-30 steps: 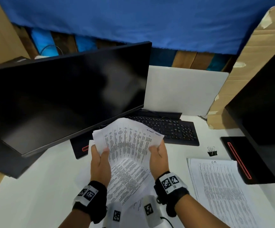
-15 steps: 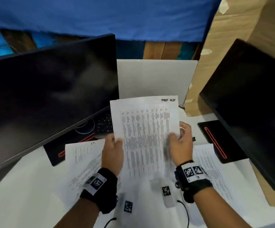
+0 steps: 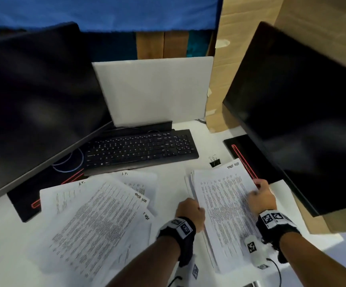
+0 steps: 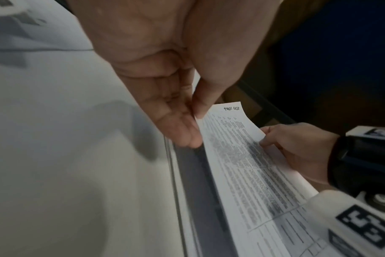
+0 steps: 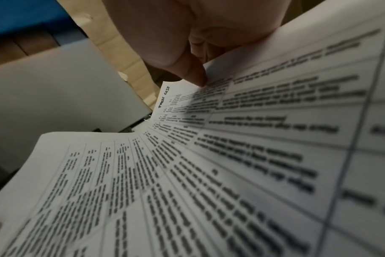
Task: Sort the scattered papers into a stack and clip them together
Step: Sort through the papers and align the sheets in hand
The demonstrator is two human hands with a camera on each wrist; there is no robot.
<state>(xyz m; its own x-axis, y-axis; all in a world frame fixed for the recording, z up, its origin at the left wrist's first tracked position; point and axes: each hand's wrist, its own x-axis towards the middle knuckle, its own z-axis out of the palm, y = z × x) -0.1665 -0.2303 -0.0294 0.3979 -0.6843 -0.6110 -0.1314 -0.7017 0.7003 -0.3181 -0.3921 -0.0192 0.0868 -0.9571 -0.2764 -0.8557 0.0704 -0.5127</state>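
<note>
Lifted a second ago, the printed white sheet (image 3: pixel 226 206) now lands on the right-hand stack, left hand (image 3: pixel 190 214) and right hand (image 3: pixel 260 196) pinching its edges, while loose printed pages (image 3: pixel 97 216) await sorting.

White papers (image 3: pixel 226 206), black binder clip (image 3: pixel 215 163)

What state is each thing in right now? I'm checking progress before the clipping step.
stack of papers: on the desk, roughly squared, unclipped.
loose papers: fanned out, overlapping, not stacked.
binder clip: on the desk, unused.
left hand: pinches the stack's left edge.
right hand: pinches its right edge.
monitors: screens dark.
</note>
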